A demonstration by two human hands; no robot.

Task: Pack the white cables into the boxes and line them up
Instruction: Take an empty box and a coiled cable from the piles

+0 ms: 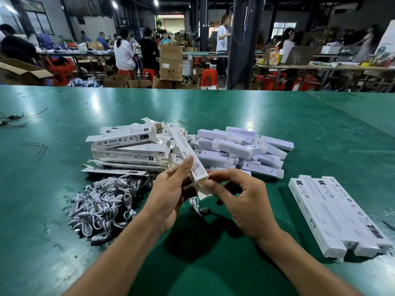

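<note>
My left hand (171, 193) grips a long white box (190, 157) above the green table (277, 116), its open near end tilted toward me. My right hand (241, 197) pinches the flap at that open end (203, 192). One coiled white cable (197, 207) lies on the table just below both hands. A heap of coiled white cables (102, 204) sits to the left. A pile of flat and open boxes (128, 150) is behind it. Three packed boxes (333, 214) lie side by side in a row at the right.
A pile of white lamp units in clear wrap (241, 150) lies behind my right hand. Loose dark wires (12, 120) lie at the far left. Beyond the table's far edge, people sit at benches among cardboard cartons (171, 63) and red stools.
</note>
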